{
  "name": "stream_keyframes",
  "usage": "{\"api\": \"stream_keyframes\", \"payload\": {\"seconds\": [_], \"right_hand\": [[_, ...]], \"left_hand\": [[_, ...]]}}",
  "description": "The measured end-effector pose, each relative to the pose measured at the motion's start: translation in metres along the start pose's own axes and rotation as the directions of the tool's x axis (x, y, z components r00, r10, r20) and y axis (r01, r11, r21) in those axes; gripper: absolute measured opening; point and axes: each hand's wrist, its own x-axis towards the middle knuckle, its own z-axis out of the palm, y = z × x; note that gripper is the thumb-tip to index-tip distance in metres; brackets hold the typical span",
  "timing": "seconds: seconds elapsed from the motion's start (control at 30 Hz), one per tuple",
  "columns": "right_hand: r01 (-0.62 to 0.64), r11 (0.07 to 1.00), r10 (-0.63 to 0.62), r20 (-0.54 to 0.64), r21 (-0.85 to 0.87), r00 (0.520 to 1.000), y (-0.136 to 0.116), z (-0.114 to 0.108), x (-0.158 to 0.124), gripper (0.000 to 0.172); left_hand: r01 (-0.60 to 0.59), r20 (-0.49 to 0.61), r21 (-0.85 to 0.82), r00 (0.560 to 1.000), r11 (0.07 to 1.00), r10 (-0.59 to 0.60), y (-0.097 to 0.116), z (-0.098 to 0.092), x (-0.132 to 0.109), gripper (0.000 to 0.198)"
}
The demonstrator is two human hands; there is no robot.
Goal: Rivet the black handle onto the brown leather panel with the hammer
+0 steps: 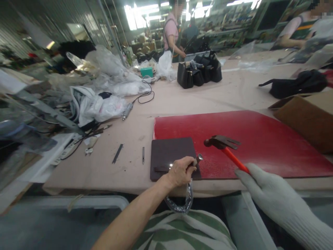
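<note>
My bare left hand (182,171) is closed on a small metal punch (198,158), pressed against the near right corner of a dark brown block (169,154). A shiny dark strap (182,205) loops down from under that hand over the table edge. My right hand (262,185), in a white knit glove, grips the orange handle of a claw hammer (222,143). The hammer's dark head hovers above the red mat (260,139), just right of the punch.
A metal strip (117,153) and a thin pin (143,155) lie left of the block. Plastic bags and cables (99,104) pile up at left. Black handbags (199,73) stand far back, near a person in pink. Brown board (307,121) at right.
</note>
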Motion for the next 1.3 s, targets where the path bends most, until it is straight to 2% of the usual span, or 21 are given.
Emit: {"api": "stream_keyframes", "payload": {"seconds": [0.07, 0.13, 0.2, 0.27, 0.37, 0.47, 0.5, 0.57, 0.63, 0.73, 0.77, 0.8, 0.83, 0.9, 0.97, 1.0, 1.07, 1.13, 1.2, 1.23, 1.3], "right_hand": [[-0.047, 0.995, 0.048, 0.011, -0.091, 0.999, 0.005, 0.015, 0.021, 0.034], [-0.038, 0.984, 0.034, -0.029, -0.175, 0.999, 0.007, 0.036, 0.044, 0.039], [0.071, 0.971, -0.085, -0.053, -0.229, 0.995, 0.006, 0.059, 0.063, 0.041], [0.207, 0.946, -0.240, -0.108, -0.248, 0.965, 0.002, 0.081, 0.072, 0.042], [0.409, 0.900, -0.434, -0.222, -0.153, 0.873, -0.010, 0.106, 0.071, 0.040], [0.599, 0.801, -0.585, -0.187, 0.021, 0.789, -0.025, 0.122, 0.061, 0.038], [0.621, 0.782, -0.606, -0.166, 0.058, 0.778, -0.030, 0.125, 0.058, 0.039], [0.611, 0.787, -0.597, -0.143, 0.083, 0.789, -0.036, 0.128, 0.054, 0.041], [0.581, 0.810, -0.568, -0.138, 0.082, 0.811, -0.039, 0.128, 0.052, 0.039], [0.566, 0.818, -0.553, -0.136, 0.101, 0.822, -0.039, 0.127, 0.051, 0.036], [0.566, 0.817, -0.552, -0.136, 0.111, 0.823, -0.038, 0.126, 0.050, 0.035], [0.566, 0.816, -0.551, -0.137, 0.119, 0.823, -0.039, 0.126, 0.050, 0.034], [0.570, 0.812, -0.554, -0.141, 0.123, 0.820, -0.039, 0.126, 0.049, 0.033], [0.593, 0.797, -0.577, -0.146, 0.116, 0.804, -0.043, 0.126, 0.050, 0.030], [0.637, 0.768, -0.625, -0.135, 0.073, 0.769, -0.048, 0.125, 0.051, 0.028], [0.660, 0.751, -0.652, -0.120, 0.034, 0.748, -0.051, 0.125, 0.052, 0.028], [0.710, 0.702, -0.712, -0.067, -0.064, 0.699, -0.056, 0.123, 0.055, 0.031], [0.753, 0.638, -0.763, -0.004, -0.164, 0.646, -0.060, 0.121, 0.058, 0.035], [0.778, 0.577, -0.798, 0.028, -0.248, 0.602, -0.061, 0.120, 0.059, 0.037], [0.781, 0.556, -0.809, 0.028, -0.283, 0.587, -0.062, 0.120, 0.058, 0.037], [0.778, 0.533, -0.821, 0.016, -0.331, 0.570, -0.062, 0.122, 0.057, 0.037]], "left_hand": [[-0.004, -0.004, 0.025, 1.000, 1.000, 0.004, 0.002, 0.000, 0.000, 0.012], [-0.008, -0.014, 0.036, 1.000, 0.999, 0.008, 0.004, 0.000, 0.000, 0.010], [0.001, -0.034, 0.019, 0.999, 1.000, 0.000, 0.004, -0.001, -0.001, 0.009], [0.019, -0.049, 0.002, 0.999, 1.000, -0.019, 0.003, -0.001, -0.002, 0.006], [0.064, -0.054, -0.065, 0.996, 0.996, -0.068, 0.003, 0.000, -0.002, 0.003], [0.150, -0.080, -0.213, 0.982, 0.965, -0.170, 0.004, 0.001, 0.002, 0.005], [0.180, -0.098, -0.256, 0.973, 0.950, -0.211, 0.004, 0.000, 0.004, 0.004], [0.233, -0.154, -0.312, 0.944, 0.921, -0.291, 0.002, -0.008, 0.007, 0.014], [0.280, -0.222, -0.373, 0.899, 0.885, -0.378, -0.004, -0.027, 0.007, 0.030], [0.382, -0.325, -0.360, 0.804, 0.851, -0.498, -0.016, -0.082, -0.002, 0.038], [0.459, -0.370, -0.249, 0.769, 0.853, -0.522, -0.021, -0.104, -0.008, 0.035], [0.546, -0.412, -0.061, 0.748, 0.835, -0.520, -0.025, -0.125, -0.015, 0.032], [0.623, -0.445, 0.148, 0.735, 0.768, -0.511, -0.030, -0.145, -0.023, 0.030], [0.726, -0.478, 0.446, 0.687, 0.523, -0.547, -0.038, -0.173, -0.041, 0.028], [0.744, -0.481, 0.593, 0.635, 0.309, -0.605, -0.046, -0.185, -0.058, 0.030], [0.726, -0.471, 0.640, 0.631, 0.253, -0.617, -0.050, -0.185, -0.065, 0.031], [0.667, -0.462, 0.711, 0.681, 0.221, -0.569, -0.056, -0.178, -0.077, 0.032], [0.588, -0.451, 0.760, 0.783, 0.275, -0.428, -0.056, -0.165, -0.084, 0.031], [0.447, -0.357, 0.781, 0.893, 0.436, -0.274, -0.049, -0.150, -0.087, 0.030], [0.335, -0.261, 0.769, 0.942, 0.544, -0.210, -0.044, -0.142, -0.087, 0.028], [0.091, -0.025, 0.691, 0.994, 0.717, -0.103, -0.032, -0.127, -0.086, 0.023]]}}
